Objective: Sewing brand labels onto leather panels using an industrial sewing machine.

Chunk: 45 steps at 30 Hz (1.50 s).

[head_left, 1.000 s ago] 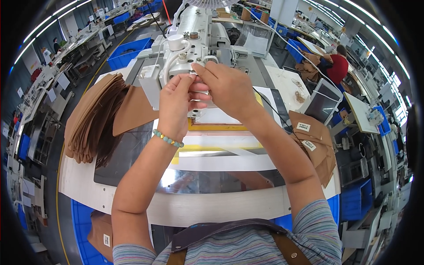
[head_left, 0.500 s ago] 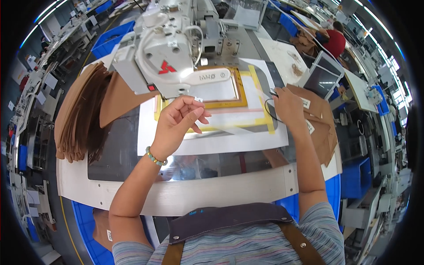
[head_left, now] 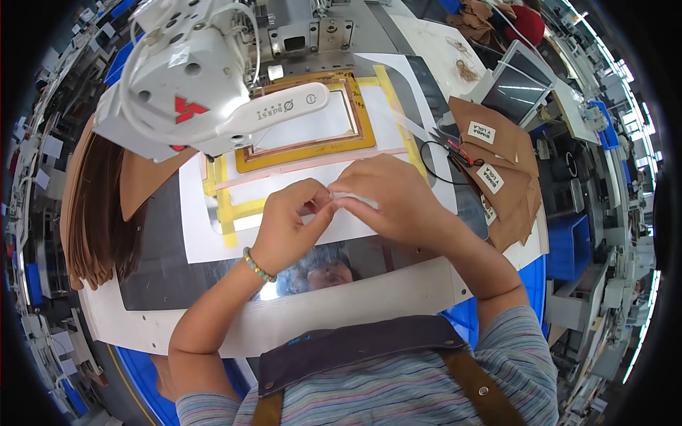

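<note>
My left hand (head_left: pixel 295 224) and my right hand (head_left: pixel 387 199) meet over the white template sheet (head_left: pixel 206 234) on the sewing table. Together their fingertips pinch a small thin pale strip (head_left: pixel 348 201), too small to make out further. A green bead bracelet sits on my left wrist. Just beyond the hands lies an orange-brown rectangular frame (head_left: pixel 312 145) edged with yellow tape. The white head of the sewing machine (head_left: pixel 206 85) hangs over that frame.
A fanned stack of brown leather pieces (head_left: pixel 96 213) lies at the left. Brown pieces with white labels (head_left: pixel 497 163) lie at the right, beside a tablet screen (head_left: pixel 515 89) and small scissors (head_left: pixel 462 153) with a black cord. Blue bins stand around the table.
My hands came down from the machine head, spread apart over the table, then came together at the near edge of the template. The view tilted down toward the table.
</note>
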Tool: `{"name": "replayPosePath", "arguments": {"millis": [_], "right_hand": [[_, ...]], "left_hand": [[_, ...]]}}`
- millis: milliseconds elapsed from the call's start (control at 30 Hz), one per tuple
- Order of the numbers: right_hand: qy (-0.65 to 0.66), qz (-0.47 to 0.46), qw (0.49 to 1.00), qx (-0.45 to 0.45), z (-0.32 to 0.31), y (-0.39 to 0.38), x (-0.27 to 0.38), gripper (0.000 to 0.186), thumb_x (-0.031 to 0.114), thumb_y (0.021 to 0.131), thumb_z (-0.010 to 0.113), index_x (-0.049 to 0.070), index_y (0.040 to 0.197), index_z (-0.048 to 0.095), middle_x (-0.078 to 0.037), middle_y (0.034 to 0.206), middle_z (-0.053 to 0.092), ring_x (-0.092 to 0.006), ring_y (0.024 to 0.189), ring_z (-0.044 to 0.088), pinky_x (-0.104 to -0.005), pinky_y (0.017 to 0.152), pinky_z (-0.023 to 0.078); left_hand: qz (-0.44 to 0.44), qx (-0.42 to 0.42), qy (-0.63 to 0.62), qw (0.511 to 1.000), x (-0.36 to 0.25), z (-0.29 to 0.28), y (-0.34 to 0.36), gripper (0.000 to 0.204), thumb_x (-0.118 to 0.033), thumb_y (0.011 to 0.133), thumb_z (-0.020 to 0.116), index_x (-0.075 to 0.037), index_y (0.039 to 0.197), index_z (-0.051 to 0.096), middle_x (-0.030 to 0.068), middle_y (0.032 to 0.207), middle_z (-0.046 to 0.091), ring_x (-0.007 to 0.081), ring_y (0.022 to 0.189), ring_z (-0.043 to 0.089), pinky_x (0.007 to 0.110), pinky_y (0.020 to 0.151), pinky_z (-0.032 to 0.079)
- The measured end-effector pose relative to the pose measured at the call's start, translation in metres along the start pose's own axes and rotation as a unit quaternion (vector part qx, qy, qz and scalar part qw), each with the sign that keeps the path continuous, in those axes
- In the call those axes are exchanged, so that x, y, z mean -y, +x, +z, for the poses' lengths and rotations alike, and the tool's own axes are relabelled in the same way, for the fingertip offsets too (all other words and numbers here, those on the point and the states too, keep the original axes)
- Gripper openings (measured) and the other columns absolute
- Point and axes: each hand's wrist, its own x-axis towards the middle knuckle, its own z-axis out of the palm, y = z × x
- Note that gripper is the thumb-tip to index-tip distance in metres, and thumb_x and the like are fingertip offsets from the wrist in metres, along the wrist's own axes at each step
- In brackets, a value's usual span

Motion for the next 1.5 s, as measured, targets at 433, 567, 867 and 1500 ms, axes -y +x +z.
{"name": "replayPosePath", "arguments": {"millis": [433, 567, 867, 1500], "right_hand": [[0.026, -0.017, 0.998, 0.058, 0.004, 0.007, -0.047, 0.008, 0.016, 0.092, 0.077, 0.011, 0.094, 0.071, -0.005, 0.088, 0.067, -0.0295, 0.084, 0.065, -0.0405, 0.076, 0.050], [0.086, 0.005, 0.992, 0.088, 0.001, 0.015, -0.065, 0.009, 0.014, 0.094, 0.075, 0.009, 0.096, 0.068, -0.008, 0.090, 0.066, -0.0310, 0.085, 0.065, -0.0419, 0.077, 0.051], [0.112, 0.140, 0.980, 0.088, -0.021, 0.074, -0.150, 0.011, 0.013, 0.094, 0.077, 0.003, 0.093, 0.074, -0.008, 0.094, 0.065, -0.0252, 0.094, 0.061, -0.0397, 0.086, 0.050], [0.073, 0.098, 0.981, 0.152, -0.003, 0.079, -0.161, 0.009, 0.003, 0.088, 0.068, 0.003, 0.083, 0.075, -0.009, 0.105, 0.062, -0.0294, 0.112, 0.055, -0.0416, 0.100, 0.045]], "left_hand": [[0.067, 0.066, 0.097, 0.991, 0.019, 0.007, 0.026, 0.011, -0.004, 0.089, 0.078, -0.002, 0.090, 0.068, 0.0125, 0.084, 0.067, 0.0334, 0.077, 0.065, 0.041, 0.069, 0.053], [0.013, 0.065, 0.064, 0.996, 0.013, 0.004, 0.031, 0.013, -0.001, 0.088, 0.078, -0.002, 0.097, 0.069, 0.0135, 0.090, 0.070, 0.0329, 0.078, 0.067, 0.042, 0.073, 0.056], [0.170, 0.091, 0.282, 0.940, 0.024, 0.010, 0.044, 0.050, -0.008, 0.080, 0.085, 0.002, 0.125, 0.066, 0.0243, 0.141, 0.064, 0.0450, 0.127, 0.064, 0.050, 0.100, 0.057], [0.043, 0.193, 0.348, 0.917, 0.034, 0.032, 0.051, 0.101, -0.063, 0.094, 0.068, 0.002, 0.165, 0.038, 0.0360, 0.162, 0.039, 0.0627, 0.149, 0.034, 0.068, 0.123, 0.027]]}}
